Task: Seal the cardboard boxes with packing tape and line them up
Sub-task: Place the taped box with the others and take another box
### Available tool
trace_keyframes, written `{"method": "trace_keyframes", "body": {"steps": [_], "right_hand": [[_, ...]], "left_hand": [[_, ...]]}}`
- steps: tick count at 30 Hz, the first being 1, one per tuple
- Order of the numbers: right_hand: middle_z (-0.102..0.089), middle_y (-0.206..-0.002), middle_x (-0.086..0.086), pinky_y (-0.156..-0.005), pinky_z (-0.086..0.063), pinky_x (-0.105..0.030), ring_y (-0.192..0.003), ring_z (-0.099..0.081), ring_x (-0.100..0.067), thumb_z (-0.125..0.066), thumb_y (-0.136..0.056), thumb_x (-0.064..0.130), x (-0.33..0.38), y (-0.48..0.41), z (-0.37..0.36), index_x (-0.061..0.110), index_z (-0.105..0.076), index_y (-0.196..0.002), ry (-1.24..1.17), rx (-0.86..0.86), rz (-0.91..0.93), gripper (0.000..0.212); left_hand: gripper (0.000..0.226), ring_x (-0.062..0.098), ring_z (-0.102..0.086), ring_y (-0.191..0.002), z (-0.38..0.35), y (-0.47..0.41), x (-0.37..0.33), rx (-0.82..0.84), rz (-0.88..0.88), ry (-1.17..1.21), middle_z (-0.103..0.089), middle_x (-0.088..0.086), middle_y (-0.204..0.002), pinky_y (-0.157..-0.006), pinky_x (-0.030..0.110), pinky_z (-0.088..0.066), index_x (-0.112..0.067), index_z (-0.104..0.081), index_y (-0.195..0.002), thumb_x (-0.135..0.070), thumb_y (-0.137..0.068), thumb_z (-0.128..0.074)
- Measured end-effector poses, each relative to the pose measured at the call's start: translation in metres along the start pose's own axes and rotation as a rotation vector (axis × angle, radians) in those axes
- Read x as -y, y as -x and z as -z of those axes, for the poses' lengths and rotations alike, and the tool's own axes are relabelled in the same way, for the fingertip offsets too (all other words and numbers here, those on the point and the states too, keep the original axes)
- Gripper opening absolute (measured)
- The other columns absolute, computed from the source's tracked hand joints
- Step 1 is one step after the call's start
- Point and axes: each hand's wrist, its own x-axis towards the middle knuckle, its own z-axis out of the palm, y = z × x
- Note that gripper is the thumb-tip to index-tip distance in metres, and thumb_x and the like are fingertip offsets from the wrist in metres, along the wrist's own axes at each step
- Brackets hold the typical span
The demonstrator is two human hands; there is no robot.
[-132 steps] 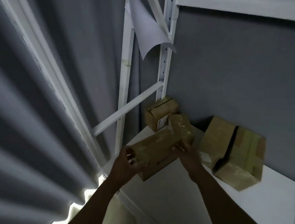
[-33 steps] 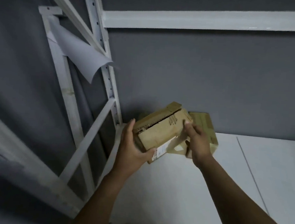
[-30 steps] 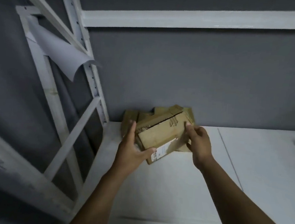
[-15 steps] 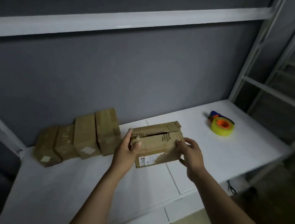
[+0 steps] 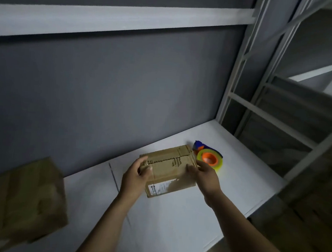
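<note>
Our left hand (image 5: 135,180) and right hand (image 5: 205,175) clasp the ends of a small cardboard box (image 5: 168,168) on the white shelf (image 5: 173,222), beside the tape dispenser (image 5: 208,156); it looks light, stiff and best gripped by its ends.

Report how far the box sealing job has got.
Done: apparently one box set aside at the left edge; blurred, seal unclear. In hand: left hand and right hand hold the small box, its top seam looking untaped. Left: tape it with the tape dispenser, then line it up.
</note>
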Motion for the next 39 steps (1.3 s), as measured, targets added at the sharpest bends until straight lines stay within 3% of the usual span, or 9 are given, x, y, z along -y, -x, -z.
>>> {"method": "trace_keyframes", "body": {"steps": [5,12,17,21,26,30,33,36,39], "right_hand": [[-0.063,-0.115,0.003,-0.088,-0.054,-0.042,-0.1,-0.06,-0.017,-0.063,-0.08,0.047,-0.015,-0.065,0.021,0.023,-0.06,-0.123,0.093,0.063,-0.001,0.05],[-0.061,-0.111,-0.002,-0.086,-0.046,-0.028,-0.099,-0.057,-0.019,-0.064,-0.089,0.026,-0.015,-0.159,0.051,0.015,-0.055,-0.128,0.323,0.306,0.097,0.042],[-0.061,-0.124,-0.002,-0.087,-0.043,-0.021,-0.114,-0.057,-0.022,-0.06,-0.092,0.025,-0.023,-0.203,0.069,0.018,-0.051,-0.133,0.454,0.512,0.115,0.042],[-0.047,-0.141,0.006,-0.08,-0.03,-0.008,-0.126,-0.047,-0.015,-0.053,-0.095,0.038,-0.02,-0.221,0.073,0.025,-0.034,-0.146,0.662,0.657,0.157,0.056],[-0.05,-0.138,0.009,-0.071,-0.038,-0.007,-0.12,-0.051,-0.013,-0.05,-0.095,0.041,-0.034,-0.241,0.068,0.031,-0.036,-0.144,0.719,0.696,0.191,0.052],[-0.055,-0.133,0.004,-0.094,-0.043,-0.027,-0.116,-0.054,-0.016,-0.048,-0.096,0.039,-0.048,-0.259,0.072,0.029,-0.05,-0.135,0.682,0.603,0.234,0.04],[-0.058,-0.124,-0.004,-0.096,-0.045,-0.035,-0.115,-0.055,-0.024,-0.057,-0.088,0.039,-0.06,-0.282,0.084,0.021,-0.056,-0.127,0.748,0.385,0.253,0.043],[-0.044,-0.138,-0.011,-0.097,-0.043,-0.039,-0.125,-0.047,-0.03,-0.07,-0.081,0.042,-0.07,-0.296,0.098,0.015,-0.032,-0.145,0.919,0.439,0.054,0.079],[-0.05,-0.135,-0.013,-0.093,-0.046,-0.036,-0.119,-0.053,-0.03,-0.06,-0.09,0.034,-0.086,-0.299,0.103,0.009,-0.033,-0.142,0.91,0.526,-0.06,0.063]], "left_hand": [[0.038,0.011,-0.058,-0.106,-0.043,-0.038,0.008,-0.013,0.064,-0.032,-0.059,-0.009,-0.117,-0.075,0.015,-0.042,-0.03,-0.055,-0.128,-0.025,-0.09,-0.061],[0.041,0.015,-0.053,-0.119,-0.106,-0.076,0.014,-0.222,0.172,-0.026,-0.055,-0.01,-0.126,-0.096,0.025,-0.042,-0.025,-0.056,-0.13,-0.017,-0.09,-0.061],[0.062,0.0,-0.057,-0.102,-0.14,-0.077,0.007,-0.287,0.153,-0.13,-0.061,-0.018,-0.118,-0.073,0.009,-0.041,-0.034,-0.055,-0.125,-0.068,-0.074,-0.049],[0.048,0.013,-0.058,-0.105,-0.156,-0.086,0.011,-0.327,0.201,-0.183,-0.059,-0.006,-0.115,-0.08,0.02,-0.047,-0.025,-0.053,-0.125,-0.047,-0.082,-0.052],[0.067,0.024,-0.044,-0.129,-0.166,-0.094,0.021,-0.378,0.268,-0.236,-0.044,0.007,-0.144,-0.105,0.043,-0.041,-0.017,-0.036,-0.146,-0.032,-0.087,-0.065],[0.063,0.019,-0.049,-0.12,-0.17,-0.1,0.029,-0.362,0.256,-0.329,-0.044,0.003,-0.14,-0.091,0.036,-0.049,-0.025,-0.038,-0.143,-0.04,-0.086,-0.061],[0.062,0.023,-0.05,-0.119,-0.171,-0.105,0.036,-0.342,0.277,-0.347,-0.043,0.003,-0.14,-0.088,0.041,-0.053,-0.028,-0.037,-0.143,-0.038,-0.087,-0.061],[0.064,0.025,-0.045,-0.127,-0.175,-0.107,0.034,-0.358,0.269,-0.355,-0.038,0.006,-0.148,-0.098,0.043,-0.047,-0.022,-0.034,-0.147,-0.036,-0.091,-0.06],[0.07,0.025,-0.045,-0.127,-0.175,-0.105,0.032,-0.333,0.268,-0.363,-0.036,0.007,-0.149,-0.099,0.042,-0.046,-0.019,-0.032,-0.149,-0.052,-0.089,-0.049]]}}
